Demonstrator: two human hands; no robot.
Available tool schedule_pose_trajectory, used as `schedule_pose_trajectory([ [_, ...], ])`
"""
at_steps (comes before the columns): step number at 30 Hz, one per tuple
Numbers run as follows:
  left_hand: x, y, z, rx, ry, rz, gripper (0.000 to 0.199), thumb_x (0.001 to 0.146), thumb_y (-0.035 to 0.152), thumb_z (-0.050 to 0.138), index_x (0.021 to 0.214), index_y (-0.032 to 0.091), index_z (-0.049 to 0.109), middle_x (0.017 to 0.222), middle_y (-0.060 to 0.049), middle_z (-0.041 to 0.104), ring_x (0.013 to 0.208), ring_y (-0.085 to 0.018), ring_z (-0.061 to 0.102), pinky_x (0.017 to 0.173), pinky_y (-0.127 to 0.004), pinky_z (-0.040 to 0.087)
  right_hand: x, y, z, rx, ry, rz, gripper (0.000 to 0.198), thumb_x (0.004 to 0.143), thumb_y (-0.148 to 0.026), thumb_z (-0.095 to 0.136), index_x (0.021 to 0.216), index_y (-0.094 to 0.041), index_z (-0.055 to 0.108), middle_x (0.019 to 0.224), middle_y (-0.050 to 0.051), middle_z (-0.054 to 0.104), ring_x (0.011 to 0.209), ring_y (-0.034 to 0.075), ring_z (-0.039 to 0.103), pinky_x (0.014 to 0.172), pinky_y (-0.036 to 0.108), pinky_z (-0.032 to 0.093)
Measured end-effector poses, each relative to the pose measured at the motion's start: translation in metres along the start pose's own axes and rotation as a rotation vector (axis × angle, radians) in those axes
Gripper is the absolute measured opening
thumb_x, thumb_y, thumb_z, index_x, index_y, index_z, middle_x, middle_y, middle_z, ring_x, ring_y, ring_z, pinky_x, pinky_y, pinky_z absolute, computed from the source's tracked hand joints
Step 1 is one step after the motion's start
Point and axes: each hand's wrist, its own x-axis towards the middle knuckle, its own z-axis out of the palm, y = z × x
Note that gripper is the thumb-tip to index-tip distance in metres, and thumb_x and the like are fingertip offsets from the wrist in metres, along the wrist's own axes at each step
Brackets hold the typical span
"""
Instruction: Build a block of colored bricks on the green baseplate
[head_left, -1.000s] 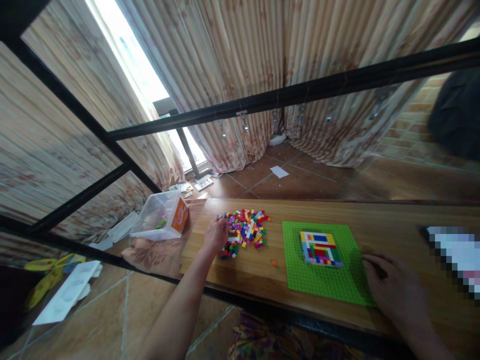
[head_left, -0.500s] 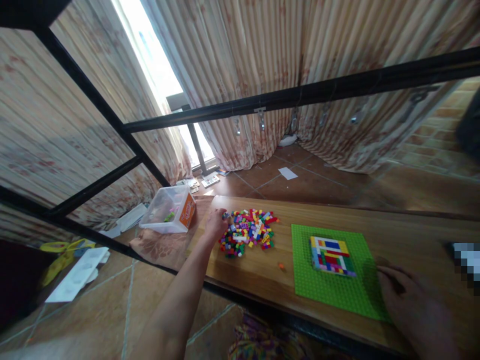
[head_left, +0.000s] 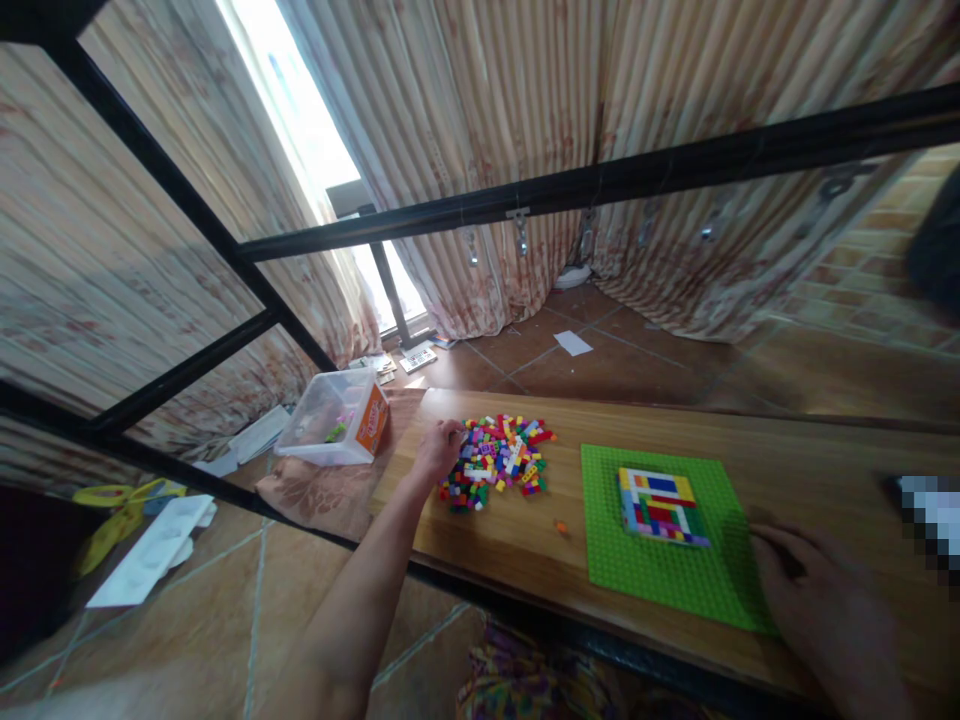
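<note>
My left hand point(head_left: 437, 452) reaches over the left edge of a pile of small toy bricks point(head_left: 499, 460) in many colours. Its thumb and fingertips are pinched together; what they hold, if anything, is too small to make out. To the right lies a green studded baseplate point(head_left: 607, 560) bearing a low, roughly square build of coloured bricks point(head_left: 661, 505). By the baseplate's right edge is my right hand point(head_left: 821, 595), blurred, with curled fingers close together. I cannot tell what is between them. One orange brick point(head_left: 561, 527) lies alone between pile and baseplate.
A clear plastic box point(head_left: 319, 425) with an orange label and some pieces inside stands left of the wooden table point(head_left: 517, 545). A dark phone-like object point(head_left: 892, 487), partly pixelated, lies at far right. Black metal bars point(head_left: 450, 215) cross beyond the table, before curtains.
My left hand has shifted slightly at the pile's left edge, its fingertips still pinched. The right hand stays beside the baseplate. The whole view has moved a little.
</note>
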Motion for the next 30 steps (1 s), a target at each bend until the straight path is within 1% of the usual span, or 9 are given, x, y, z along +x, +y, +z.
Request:
schedule_pose_trajectory([
  [5,0.002,0.005,-0.001,-0.225,0.026,-0.041,0.016,0.085,0.017,0.058,0.09,0.017,0.073,0.086,-0.004,0.069,0.088,-0.018,0.062,0.089,-0.03,0.047,-0.001,0.004,0.001,-0.05,-0.014,-0.076,0.039,0.089,-0.049,0.039,0.085,-0.022,0.068,0.102,0.016,0.069,0.093,0.033,0.065,0.088,0.046,0.053],
  [9,-0.008,0.019,-0.008,-0.488,0.024,-0.099,0.021,0.089,0.029,0.057,0.098,0.016,0.071,0.082,-0.002,0.07,0.078,-0.015,0.063,0.078,-0.026,0.051,-0.001,0.005,0.002,-0.024,-0.014,-0.063,0.042,0.088,-0.05,0.038,0.087,-0.021,0.068,0.102,0.016,0.068,0.095,0.033,0.063,0.091,0.049,0.051],
  [11,-0.023,0.029,-0.009,-0.673,-0.007,-0.143,0.028,0.091,0.037,0.056,0.103,0.017,0.069,0.085,-0.003,0.071,0.074,-0.013,0.064,0.075,-0.025,0.053,-0.002,0.004,0.002,-0.009,-0.016,-0.042,0.04,0.088,-0.049,0.039,0.086,-0.021,0.069,0.102,0.016,0.067,0.096,0.033,0.063,0.092,0.05,0.05],
  [14,-0.054,0.047,0.0,-0.951,-0.091,-0.228,0.03,0.09,0.044,0.062,0.099,0.015,0.067,0.086,-0.005,0.07,0.071,-0.012,0.065,0.075,-0.027,0.057,-0.001,0.002,0.001,0.021,-0.027,-0.039,0.037,0.087,-0.048,0.043,0.085,-0.022,0.069,0.101,0.015,0.067,0.096,0.032,0.063,0.091,0.049,0.05],
  [15,-0.066,0.053,0.006,-1.015,-0.118,-0.258,0.03,0.089,0.043,0.064,0.096,0.015,0.067,0.083,-0.005,0.069,0.069,-0.012,0.065,0.073,-0.027,0.057,-0.001,0.0,-0.001,0.025,-0.029,-0.032,0.037,0.087,-0.048,0.043,0.086,-0.021,0.069,0.102,0.015,0.067,0.096,0.032,0.063,0.09,0.049,0.05],
  [17,-0.09,0.065,0.017,-1.296,-0.189,-0.42,0.024,0.084,0.035,0.072,0.093,0.014,0.067,0.081,-0.005,0.07,0.068,-0.012,0.066,0.071,-0.026,0.058,0.0,-0.003,-0.006,0.037,-0.027,0.001,0.038,0.088,-0.047,0.043,0.089,-0.02,0.07,0.103,0.015,0.068,0.096,0.031,0.063,0.087,0.048,0.051],
  [19,-0.111,0.077,0.026,-1.415,-0.238,-0.52,0.019,0.084,0.028,0.073,0.092,0.012,0.068,0.083,-0.007,0.071,0.07,-0.012,0.067,0.069,-0.023,0.057,0.001,-0.011,-0.014,0.063,-0.016,0.044,0.038,0.089,-0.046,0.044,0.094,-0.019,0.07,0.104,0.015,0.068,0.095,0.029,0.064,0.085,0.046,0.052],
  [24,-0.146,0.098,0.037,-1.485,-0.346,-0.576,0.021,0.08,0.029,0.078,0.088,0.01,0.071,0.087,-0.009,0.072,0.078,-0.014,0.069,0.074,-0.023,0.056,-0.002,-0.066,-0.037,0.23,-0.017,0.006,0.036,0.09,-0.048,0.049,0.099,-0.019,0.07,0.103,0.013,0.071,0.099,0.027,0.066,0.092,0.042,0.051],
  [30,-0.166,0.108,0.041,-1.568,-0.356,-0.538,0.039,0.062,0.035,0.091,0.091,0.015,0.073,0.085,-0.003,0.07,0.077,-0.012,0.066,0.077,-0.024,0.055,-0.03,-0.169,-0.037,0.663,-0.445,0.2,0.039,0.089,-0.052,0.054,0.108,-0.022,0.071,0.103,0.008,0.074,0.092,0.021,0.069,0.082,0.035,0.055],
])
